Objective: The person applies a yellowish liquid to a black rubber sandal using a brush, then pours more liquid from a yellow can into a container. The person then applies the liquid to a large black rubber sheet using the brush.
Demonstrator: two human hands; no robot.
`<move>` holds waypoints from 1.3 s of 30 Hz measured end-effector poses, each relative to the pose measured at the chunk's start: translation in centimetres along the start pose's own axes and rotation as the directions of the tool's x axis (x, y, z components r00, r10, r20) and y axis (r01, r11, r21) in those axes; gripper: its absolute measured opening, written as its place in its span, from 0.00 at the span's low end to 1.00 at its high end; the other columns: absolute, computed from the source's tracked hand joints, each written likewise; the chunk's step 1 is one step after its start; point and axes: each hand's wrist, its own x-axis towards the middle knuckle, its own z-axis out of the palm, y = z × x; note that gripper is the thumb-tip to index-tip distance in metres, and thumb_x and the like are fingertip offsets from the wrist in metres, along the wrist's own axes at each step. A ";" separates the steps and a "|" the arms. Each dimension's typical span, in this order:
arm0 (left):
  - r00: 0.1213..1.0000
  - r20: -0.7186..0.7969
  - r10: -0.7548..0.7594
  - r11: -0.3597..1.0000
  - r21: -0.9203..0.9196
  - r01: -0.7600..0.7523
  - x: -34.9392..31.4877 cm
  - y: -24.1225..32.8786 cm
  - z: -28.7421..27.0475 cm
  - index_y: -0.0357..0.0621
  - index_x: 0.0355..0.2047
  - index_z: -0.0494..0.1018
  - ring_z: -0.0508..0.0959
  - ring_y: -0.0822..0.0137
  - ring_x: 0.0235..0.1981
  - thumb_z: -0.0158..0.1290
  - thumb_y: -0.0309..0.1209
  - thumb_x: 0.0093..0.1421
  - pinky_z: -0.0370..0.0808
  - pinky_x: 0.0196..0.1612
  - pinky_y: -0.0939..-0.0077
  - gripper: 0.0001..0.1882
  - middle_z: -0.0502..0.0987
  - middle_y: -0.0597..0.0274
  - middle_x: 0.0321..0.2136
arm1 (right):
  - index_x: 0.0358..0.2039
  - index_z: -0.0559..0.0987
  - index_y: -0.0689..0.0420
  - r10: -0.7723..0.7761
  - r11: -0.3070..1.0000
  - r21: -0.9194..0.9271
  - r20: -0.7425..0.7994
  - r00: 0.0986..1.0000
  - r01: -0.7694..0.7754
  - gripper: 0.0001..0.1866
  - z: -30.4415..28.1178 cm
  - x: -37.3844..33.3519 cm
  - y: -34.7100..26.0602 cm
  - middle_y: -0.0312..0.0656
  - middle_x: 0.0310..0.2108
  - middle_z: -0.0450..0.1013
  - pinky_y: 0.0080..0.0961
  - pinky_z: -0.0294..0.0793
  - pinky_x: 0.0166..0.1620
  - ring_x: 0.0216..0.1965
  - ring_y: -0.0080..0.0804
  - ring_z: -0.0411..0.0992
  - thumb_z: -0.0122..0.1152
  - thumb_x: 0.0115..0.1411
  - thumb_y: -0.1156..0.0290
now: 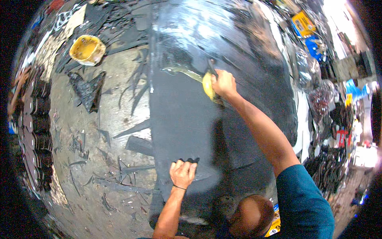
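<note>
A large dark sheet point(183, 119) lies before me, matte black in its nearer part and wet and glossy farther off. My right hand point(225, 83) is closed around a yellow spreading tool point(208, 84) with a dark part sticking up past the fingers. The tool rests on the sheet at the end of a pale, glistening streak of glue-like liquid point(183, 72). My left hand point(183, 172) presses on the nearer left part of the sheet, its dark fingertips a little apart and nothing seen in them.
Left of the sheet, a tub point(87, 49) with yellowish contents stands on the grey floor point(75, 135) among black offcuts. A V-shaped black piece point(88, 91) lies near it. Stacked dark pieces point(39, 131) line the far left. Bags point(321, 95) and packages crowd the right.
</note>
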 end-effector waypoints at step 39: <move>0.997 0.071 -0.022 0.961 0.276 0.002 0.6 0.4 0.9 0.46 0.24 0.74 0.71 0.54 0.24 0.51 0.33 0.63 0.66 0.30 0.60 0.11 0.72 0.59 0.19 | 0.55 0.75 0.42 -0.324 0.773 -0.365 0.478 0.816 0.520 0.30 -18.5 -24.5 38.0 0.31 0.54 0.73 0.37 0.59 0.63 0.57 0.29 0.68 0.56 0.51 0.80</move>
